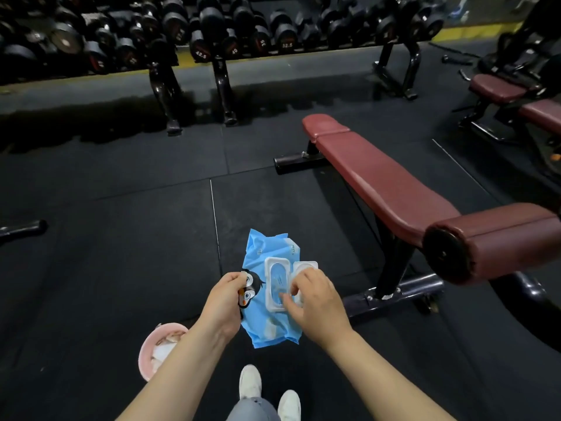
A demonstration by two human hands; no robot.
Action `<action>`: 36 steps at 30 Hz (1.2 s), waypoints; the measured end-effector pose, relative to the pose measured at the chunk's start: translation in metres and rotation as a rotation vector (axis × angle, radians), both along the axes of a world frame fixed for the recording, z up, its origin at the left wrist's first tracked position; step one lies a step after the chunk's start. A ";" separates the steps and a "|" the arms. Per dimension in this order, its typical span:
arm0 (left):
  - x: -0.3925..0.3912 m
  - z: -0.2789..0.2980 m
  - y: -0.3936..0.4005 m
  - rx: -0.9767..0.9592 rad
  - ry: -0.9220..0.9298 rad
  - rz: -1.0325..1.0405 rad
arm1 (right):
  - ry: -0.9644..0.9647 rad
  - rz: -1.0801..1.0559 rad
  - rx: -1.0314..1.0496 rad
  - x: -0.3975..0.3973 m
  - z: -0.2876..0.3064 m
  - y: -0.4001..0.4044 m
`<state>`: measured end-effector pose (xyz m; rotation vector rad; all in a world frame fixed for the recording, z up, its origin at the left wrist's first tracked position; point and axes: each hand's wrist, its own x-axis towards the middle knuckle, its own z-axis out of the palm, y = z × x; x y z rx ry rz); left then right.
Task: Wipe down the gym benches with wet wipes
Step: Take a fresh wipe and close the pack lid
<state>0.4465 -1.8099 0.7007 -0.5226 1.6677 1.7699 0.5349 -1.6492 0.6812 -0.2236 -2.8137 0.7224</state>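
Head-camera view of a gym floor, read from left to right. At far left a black bar end (24, 228) lies on the dark rubber floor (121, 238). Lower left of centre, a pink bucket (145, 358) with pale crumpled material inside stands on the floor, partly hidden by the left forearm. The left hand (226, 294) grips the left edge of a blue pack of wet wipes (267, 326), its fingers curled round the wrapper beside a printed penguin; the pack is held in the air above the floor, in front of the person. The pack's white lid (303, 265) is flipped open to the right. The right hand (315, 302) reaches over the lid, its fingertips (283, 297) at the opening as if pinching there; whether they hold a wipe cannot be told. Below, two white shoes (250, 381) show. To the right stands a dark red padded bench (379, 177) on a black frame, well apart from the pack. A rack of dumbbells (212, 28) spans the background, and further red benches (498, 88) stand at far right.
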 end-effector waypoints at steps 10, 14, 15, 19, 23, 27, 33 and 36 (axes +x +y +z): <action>-0.016 -0.001 0.029 0.001 -0.024 -0.147 | -0.131 -0.392 -0.646 -0.013 0.012 0.025; -0.017 -0.001 0.036 0.016 -0.015 -0.126 | -0.140 -0.272 -0.635 -0.011 0.015 0.030; -0.018 -0.002 0.037 0.020 -0.013 -0.124 | -0.159 -0.239 -0.604 -0.009 0.015 0.030; -0.013 -0.002 0.041 0.028 -0.019 -0.135 | -0.196 -0.212 -0.529 -0.005 0.014 0.029; -0.010 -0.002 0.042 0.030 -0.016 -0.132 | -0.182 -0.249 -0.490 -0.005 0.011 0.026; -0.012 -0.001 0.041 0.015 -0.009 -0.171 | -0.226 -0.224 -0.487 -0.006 0.013 0.024; -0.014 0.000 0.038 0.040 -0.020 -0.184 | -0.194 -0.266 -0.530 -0.005 0.016 0.018; -0.015 0.001 0.038 0.051 -0.020 -0.195 | -0.157 -0.344 -0.601 -0.006 0.018 0.014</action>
